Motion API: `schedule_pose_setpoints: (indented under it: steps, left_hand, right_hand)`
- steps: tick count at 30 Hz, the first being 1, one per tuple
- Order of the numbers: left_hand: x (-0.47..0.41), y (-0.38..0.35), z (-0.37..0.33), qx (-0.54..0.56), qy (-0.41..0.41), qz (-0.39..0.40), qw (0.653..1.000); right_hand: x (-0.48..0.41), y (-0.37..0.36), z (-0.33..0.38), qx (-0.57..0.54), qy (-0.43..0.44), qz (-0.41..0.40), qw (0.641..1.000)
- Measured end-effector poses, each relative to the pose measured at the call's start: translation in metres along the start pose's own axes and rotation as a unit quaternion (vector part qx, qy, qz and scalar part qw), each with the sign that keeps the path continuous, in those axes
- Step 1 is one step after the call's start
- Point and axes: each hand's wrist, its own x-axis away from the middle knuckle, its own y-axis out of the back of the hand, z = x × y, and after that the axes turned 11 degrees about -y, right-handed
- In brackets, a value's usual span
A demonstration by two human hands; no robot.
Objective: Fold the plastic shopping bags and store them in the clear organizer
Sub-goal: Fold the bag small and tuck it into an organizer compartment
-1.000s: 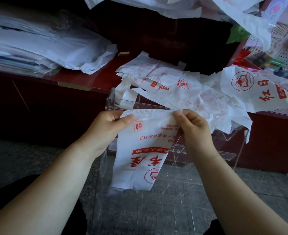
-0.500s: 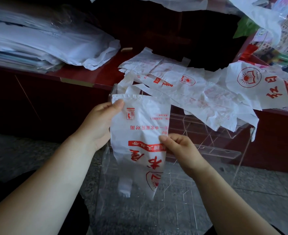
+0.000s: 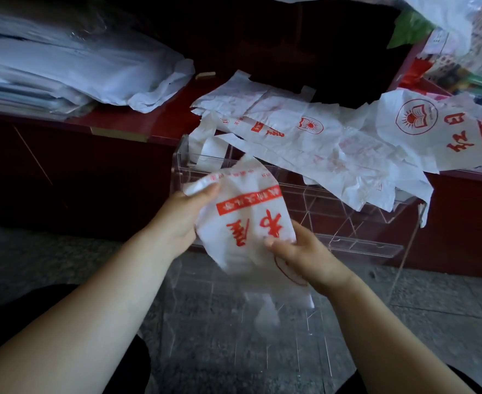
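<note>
Stack, far left: pile of white plastic sheeting [image 3: 63, 66] lying on the dark red surface [image 3: 171, 115].
Left hand [image 3: 181, 220]: grip pinching the held bag's upper edge, thumb on the printed face.
Held bag: white plastic shopping bag with red print [image 3: 245, 220], between both hands, in front of the organizer. Long axis slants from upper left to lower right; tail end hangs downward, blurred.
Right hand [image 3: 305, 251]: grip curled round the bag's lower part.
Organizer: clear acrylic organizer [image 3: 362, 243], standing against the surface's front.
Loose bags, right: crumpled white bags with red print [image 3: 333, 149], spread over the organizer's top and the surface.

Loose bags [image 3: 319, 143] atop organizer [image 3: 362, 247] and counter [image 3: 114, 127] (held bag [image 3: 245, 223] before the organizer)
</note>
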Motion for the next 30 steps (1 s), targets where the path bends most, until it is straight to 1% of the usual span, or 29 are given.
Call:
schedule_pose_setpoints:
  steps: [2, 4, 9, 12, 14, 16, 18, 20, 22, 23, 24, 26, 27, 30]
  left_hand:
    - [-0.002, 0.003, -0.006, 0.02, -0.023, -0.037, 0.999]
    - [-0.001, 0.007, -0.011, 0.018, -0.038, -0.056, 0.998]
    - [0.007, 0.014, -0.026, 0.045, -0.109, -0.017, 0.993]
    - [0.005, 0.022, -0.033, 0.059, -0.151, -0.027, 0.986]
    - [0.005, 0.025, -0.035, 0.048, -0.155, -0.049, 0.986]
    - [0.002, 0.028, -0.032, 0.028, -0.141, -0.063, 0.988]
    - [-0.002, 0.027, -0.034, 0.014, -0.106, -0.065, 0.992]
    - [-0.006, 0.029, -0.041, 0.041, -0.066, -0.067, 0.995]
    - [-0.007, 0.038, -0.05, 0.093, -0.045, -0.03, 0.994]
    - [-0.005, 0.041, -0.055, 0.104, -0.029, -0.002, 0.994]
    - [-0.004, 0.045, -0.058, 0.092, -0.015, 0.03, 0.995]
    - [-0.003, 0.049, -0.059, 0.019, 0.02, 0.076, 0.997]
    - [-0.004, 0.052, -0.057, -0.026, 0.037, 0.085, 0.995]
    - [-0.006, 0.053, -0.053, -0.166, 0.087, 0.112, 0.976]
  right_hand:
    - [0.001, -0.002, -0.003, 0.049, -0.012, -0.003, 0.999]
    - [0.002, 0.0, -0.002, 0.057, -0.021, 0.003, 0.998]
    - [0.012, 0.015, 0.006, 0.026, -0.023, 0.004, 0.999]
    - [0.017, 0.026, 0.008, 0.011, -0.038, -0.001, 0.999]
    - [0.019, 0.029, 0.008, 0.014, -0.048, -0.009, 0.999]
    - [0.018, 0.032, 0.006, 0.003, -0.054, -0.042, 0.998]
    - [0.017, 0.037, 0.006, -0.012, -0.054, -0.076, 0.996]
    - [0.019, 0.045, 0.008, 0.008, -0.052, -0.076, 0.996]
    - [0.022, 0.053, 0.011, 0.057, -0.054, -0.051, 0.996]
    - [0.023, 0.057, 0.011, 0.073, -0.055, -0.036, 0.995]
    - [0.024, 0.06, 0.012, 0.082, -0.056, -0.025, 0.995]
    - [0.024, 0.066, 0.013, 0.071, -0.061, -0.012, 0.996]
    - [0.023, 0.068, 0.012, 0.061, -0.063, -0.005, 0.996]
    - [0.02, 0.072, 0.012, 0.039, -0.093, 0.014, 0.995]
